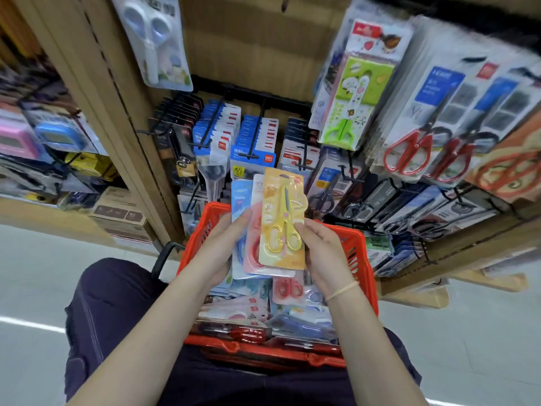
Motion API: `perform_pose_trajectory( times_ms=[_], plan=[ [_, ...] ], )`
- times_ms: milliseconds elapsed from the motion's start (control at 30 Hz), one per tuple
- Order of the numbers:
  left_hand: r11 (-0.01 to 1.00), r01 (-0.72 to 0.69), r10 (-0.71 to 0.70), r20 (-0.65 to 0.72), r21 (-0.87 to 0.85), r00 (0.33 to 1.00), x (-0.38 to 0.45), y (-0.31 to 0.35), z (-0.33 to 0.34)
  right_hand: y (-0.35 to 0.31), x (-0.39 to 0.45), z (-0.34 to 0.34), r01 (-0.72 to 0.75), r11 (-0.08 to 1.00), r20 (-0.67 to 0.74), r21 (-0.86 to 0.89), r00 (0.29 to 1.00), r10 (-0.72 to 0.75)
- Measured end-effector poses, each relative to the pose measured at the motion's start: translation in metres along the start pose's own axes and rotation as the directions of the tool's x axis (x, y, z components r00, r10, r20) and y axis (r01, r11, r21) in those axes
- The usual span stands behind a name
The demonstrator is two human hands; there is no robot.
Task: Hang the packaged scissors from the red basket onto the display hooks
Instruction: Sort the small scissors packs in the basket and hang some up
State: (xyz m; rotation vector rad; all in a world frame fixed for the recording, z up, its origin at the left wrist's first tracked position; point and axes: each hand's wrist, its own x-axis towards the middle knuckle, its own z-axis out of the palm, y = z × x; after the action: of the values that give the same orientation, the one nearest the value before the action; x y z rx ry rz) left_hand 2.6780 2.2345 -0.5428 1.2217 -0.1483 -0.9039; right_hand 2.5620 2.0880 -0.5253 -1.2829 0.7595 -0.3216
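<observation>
Yellow pack (283,221), scissors inside: upright above the basket (355,253), frontmost of a fanned stack with a pink pack (253,244) and blue pack (239,200) behind, at its 9 o'clock. Left hand (224,247) grips the stack from behind; right hand (320,250) pinches the yellow pack's right edge. Basket holds further packs. Hooks (257,133) at 12 o'clock, stocked.
</observation>
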Motion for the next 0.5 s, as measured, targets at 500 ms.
perform_pose_trajectory(
  times_ms=[500],
  plan=[
    [0.944, -0.327, 0.316, -0.176, -0.037, 0.932, -0.006, 0.098, -0.015, -0.128, 0.013, 0.065, 0.309, 0.947, -0.095, -0.088, 0.944, -0.317]
  ],
)
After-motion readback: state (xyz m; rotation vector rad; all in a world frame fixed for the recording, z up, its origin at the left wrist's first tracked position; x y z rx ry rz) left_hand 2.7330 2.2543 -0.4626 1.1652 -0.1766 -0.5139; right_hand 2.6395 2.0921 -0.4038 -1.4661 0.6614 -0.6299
